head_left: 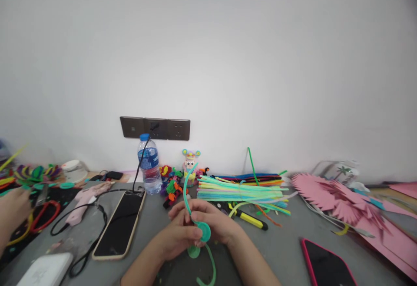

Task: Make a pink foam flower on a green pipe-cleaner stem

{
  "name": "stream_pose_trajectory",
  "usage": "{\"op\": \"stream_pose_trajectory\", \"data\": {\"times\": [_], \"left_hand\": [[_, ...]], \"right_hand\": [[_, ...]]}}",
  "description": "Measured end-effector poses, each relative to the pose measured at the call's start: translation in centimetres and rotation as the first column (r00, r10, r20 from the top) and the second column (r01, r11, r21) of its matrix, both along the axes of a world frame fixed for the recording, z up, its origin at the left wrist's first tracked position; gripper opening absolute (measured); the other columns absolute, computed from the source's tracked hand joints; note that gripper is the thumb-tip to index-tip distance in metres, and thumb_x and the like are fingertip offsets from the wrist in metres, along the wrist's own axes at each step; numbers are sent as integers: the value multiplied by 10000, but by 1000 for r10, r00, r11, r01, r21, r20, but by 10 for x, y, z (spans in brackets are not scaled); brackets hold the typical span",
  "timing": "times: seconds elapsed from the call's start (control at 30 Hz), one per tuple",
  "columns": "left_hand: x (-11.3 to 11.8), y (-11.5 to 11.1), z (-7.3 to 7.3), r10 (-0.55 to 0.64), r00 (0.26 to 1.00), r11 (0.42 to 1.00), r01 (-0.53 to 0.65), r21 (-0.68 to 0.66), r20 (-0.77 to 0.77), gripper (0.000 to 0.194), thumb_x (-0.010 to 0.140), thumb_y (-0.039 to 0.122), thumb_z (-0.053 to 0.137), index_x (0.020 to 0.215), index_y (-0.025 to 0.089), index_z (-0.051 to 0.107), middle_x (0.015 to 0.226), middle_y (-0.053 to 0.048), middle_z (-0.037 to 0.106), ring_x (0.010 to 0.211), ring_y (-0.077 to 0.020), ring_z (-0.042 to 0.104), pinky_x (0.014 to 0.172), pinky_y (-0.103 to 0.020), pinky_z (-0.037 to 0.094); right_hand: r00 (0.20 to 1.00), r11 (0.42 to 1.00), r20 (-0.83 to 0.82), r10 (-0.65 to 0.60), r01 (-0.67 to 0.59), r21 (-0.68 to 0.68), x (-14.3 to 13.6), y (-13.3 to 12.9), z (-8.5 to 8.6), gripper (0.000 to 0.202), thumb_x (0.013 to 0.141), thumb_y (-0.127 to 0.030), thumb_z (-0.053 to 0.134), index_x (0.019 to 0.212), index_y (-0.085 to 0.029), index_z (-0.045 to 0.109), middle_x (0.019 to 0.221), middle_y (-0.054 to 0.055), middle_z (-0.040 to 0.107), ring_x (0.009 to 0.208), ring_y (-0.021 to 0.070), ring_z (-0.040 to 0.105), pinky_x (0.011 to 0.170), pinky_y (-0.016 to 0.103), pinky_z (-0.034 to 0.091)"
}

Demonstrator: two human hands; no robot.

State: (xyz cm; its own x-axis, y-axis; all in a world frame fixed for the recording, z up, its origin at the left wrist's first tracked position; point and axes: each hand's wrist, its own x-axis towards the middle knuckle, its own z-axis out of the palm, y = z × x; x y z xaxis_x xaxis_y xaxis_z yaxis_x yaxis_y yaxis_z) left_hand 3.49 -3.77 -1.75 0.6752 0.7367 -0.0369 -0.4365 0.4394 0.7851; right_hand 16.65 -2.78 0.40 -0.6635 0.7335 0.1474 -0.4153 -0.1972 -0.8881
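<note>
My left hand [177, 237] and my right hand [219, 221] meet in the middle of the table, fingers closed round a mint-green pipe cleaner [186, 190]. One end of it rises upward in a curve. A flat round green coil [204, 232] shows at my fingertips, by the left thumb. Just below the hands is a second green disc [193, 251], and a curved green strand [212, 263] hangs or lies to its right; whether these join the held piece I cannot tell. A bundle of pipe cleaners [237, 190] lies just beyond my hands.
A phone [120, 225], cable and water bottle [150, 164] stand left; a red-edged phone [327, 264] lies right. Behind my right hand is a yellow utility knife [250, 219]. Pink pleated paper [339, 203] fills the right. Another person's hand [14, 212] reaches near red-handled scissors [47, 216].
</note>
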Motion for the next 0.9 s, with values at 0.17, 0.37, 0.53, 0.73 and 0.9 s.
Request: {"op": "stream_pose_trajectory", "data": {"times": [0.17,0.37,0.53,0.73,0.9], "left_hand": [[2,-1,-2,-21,1000,1000,20,23,15,440,564,260,824,877,181,523,554,73,512,464,-50,423,481,-199,306],[2,-1,-3,3,1000,1000,-3,2,7,484,533,260,847,876,173,517,556,77,491,460,-50,406,476,-201,303],[2,0,-3,-6,1000,1000,6,21,7,456,549,269,847,861,165,531,539,73,480,461,-58,413,478,-204,305],[4,1,-2,-46,999,998,46,46,14,349,568,283,835,709,139,551,518,46,485,465,-60,416,483,-212,305],[3,0,-4,-23,999,1000,23,21,32,380,558,266,842,738,157,526,529,49,505,465,-67,438,486,-215,324]], "right_hand": [[1000,1000,10,6,-7,23,2,0,0,321,734,-426,744,829,-124,692,1101,102,650,894,170,606,786,265,445],[1000,999,2,7,-7,36,1,1,-4,297,755,-420,730,822,-134,681,1092,95,647,905,174,602,794,284,444],[999,998,-7,-47,47,42,0,0,-2,335,737,-457,734,813,-139,660,1056,89,652,830,153,598,766,267,445],[996,993,-16,-89,90,74,0,1,-2,348,748,-478,716,841,-146,665,997,80,664,813,156,595,742,268,449],[995,994,-18,-94,95,49,-1,2,-4,356,729,-484,731,786,-148,631,983,80,667,799,161,604,710,267,451]]}}
